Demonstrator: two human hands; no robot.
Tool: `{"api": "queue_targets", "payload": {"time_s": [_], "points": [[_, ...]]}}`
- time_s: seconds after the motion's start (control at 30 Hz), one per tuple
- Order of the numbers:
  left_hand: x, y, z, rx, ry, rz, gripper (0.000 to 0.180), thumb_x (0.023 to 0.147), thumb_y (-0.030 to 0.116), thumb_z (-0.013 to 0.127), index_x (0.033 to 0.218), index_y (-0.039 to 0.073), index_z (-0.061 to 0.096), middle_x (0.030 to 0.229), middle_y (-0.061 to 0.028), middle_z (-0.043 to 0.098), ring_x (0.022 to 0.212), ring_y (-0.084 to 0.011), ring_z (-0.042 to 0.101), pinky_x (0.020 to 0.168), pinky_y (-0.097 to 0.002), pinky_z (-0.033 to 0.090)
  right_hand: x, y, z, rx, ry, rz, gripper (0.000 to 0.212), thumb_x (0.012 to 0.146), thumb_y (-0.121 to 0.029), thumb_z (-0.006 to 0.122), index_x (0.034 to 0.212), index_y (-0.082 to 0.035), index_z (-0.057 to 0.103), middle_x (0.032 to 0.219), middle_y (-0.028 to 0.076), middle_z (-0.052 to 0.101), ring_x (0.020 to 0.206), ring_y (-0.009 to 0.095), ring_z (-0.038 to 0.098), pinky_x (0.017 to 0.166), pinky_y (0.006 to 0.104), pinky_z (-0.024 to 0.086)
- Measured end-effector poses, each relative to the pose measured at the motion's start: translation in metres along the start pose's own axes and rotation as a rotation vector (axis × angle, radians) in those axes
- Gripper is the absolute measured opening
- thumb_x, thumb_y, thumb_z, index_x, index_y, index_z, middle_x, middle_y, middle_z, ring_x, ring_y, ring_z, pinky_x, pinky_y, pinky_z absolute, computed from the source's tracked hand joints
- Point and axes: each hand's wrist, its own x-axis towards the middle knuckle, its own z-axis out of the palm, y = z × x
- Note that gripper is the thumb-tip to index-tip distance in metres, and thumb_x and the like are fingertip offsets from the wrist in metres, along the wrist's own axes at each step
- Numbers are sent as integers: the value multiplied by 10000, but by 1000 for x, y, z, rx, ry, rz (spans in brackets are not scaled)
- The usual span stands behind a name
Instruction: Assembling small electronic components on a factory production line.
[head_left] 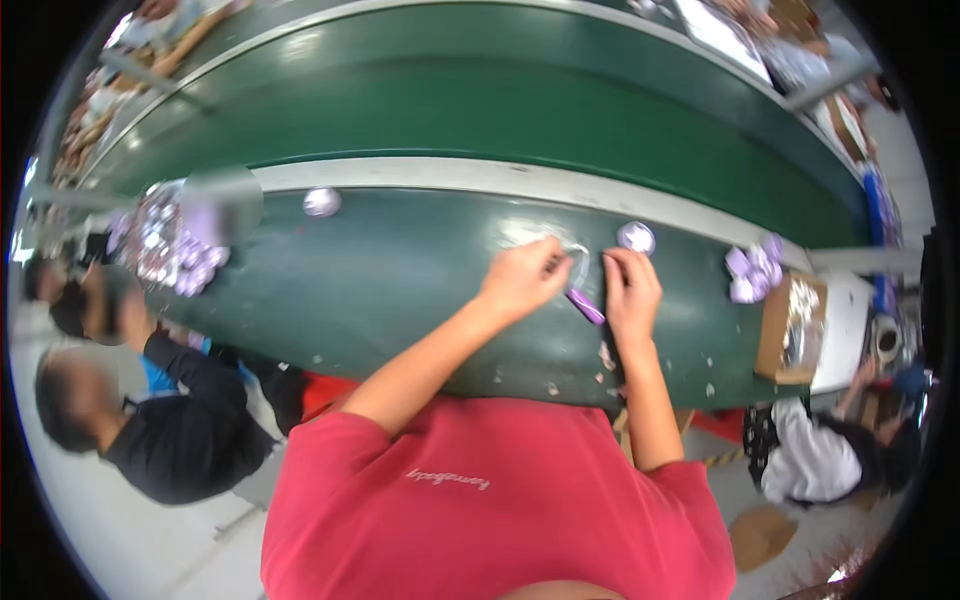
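Observation:
Over the green work surface (420,285), my left hand (522,278) is closed, thumb and fingers pressed together. A thin pale loop (582,262) shows at its fingertips; whether the hand grips it is too blurred to tell. My right hand (633,292) is also closed in a pinch, a short gap to the right, and what it holds is too small to name. Between the hands is a slim purple tool-like piece (587,307), slanting down to the right. Just beyond my right fingertips sits a round, shiny lilac piece (636,237).
A second round lilac piece (322,202) lies far left. Shiny lilac pieces (195,262) are heaped at the left end, and a lilac cluster (755,268) sits right, by a cardboard box (790,325). A pale ledge (450,172) borders the far side. People sit on both sides.

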Motion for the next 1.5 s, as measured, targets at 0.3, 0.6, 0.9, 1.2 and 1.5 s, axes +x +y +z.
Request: {"api": "queue_targets", "payload": {"time_s": [0.3,0.6,0.9,1.2,1.5], "points": [[4,4,4,3,-21,87,174,859,173,720,836,66,585,742,-87,678,601,-258,662,547,-373,517,-12,4,8,202,23,123,137,878,20,706,1010,15,669,885,90,709,758,127,673,698,259,538],[1,1,3,45,-44,98,180,841,145,752,827,54,598,745,-97,681,618,-249,665,559,-351,522,-16,3,16,320,-12,176,216,880,15,708,1085,4,641,944,119,741,840,154,723,748,272,568],[1,1,2,29,-29,131,155,844,157,722,843,72,592,739,-74,671,617,-258,661,550,-378,518,-15,1,16,276,-26,178,197,882,9,706,1070,0,648,929,107,737,811,140,714,736,268,562],[3,2,7,8,-29,142,177,833,140,754,825,56,598,748,-93,678,633,-262,672,572,-363,526,-15,2,13,219,-6,125,184,873,31,696,1047,1,648,893,91,720,768,137,698,706,262,552],[-2,-6,-2,100,-99,13,137,857,241,669,882,107,665,812,-111,681,767,-328,681,650,-432,545,-11,-10,18,27,-78,98,165,888,-62,706,1045,-24,679,892,104,705,789,163,677,752,301,544]]}}
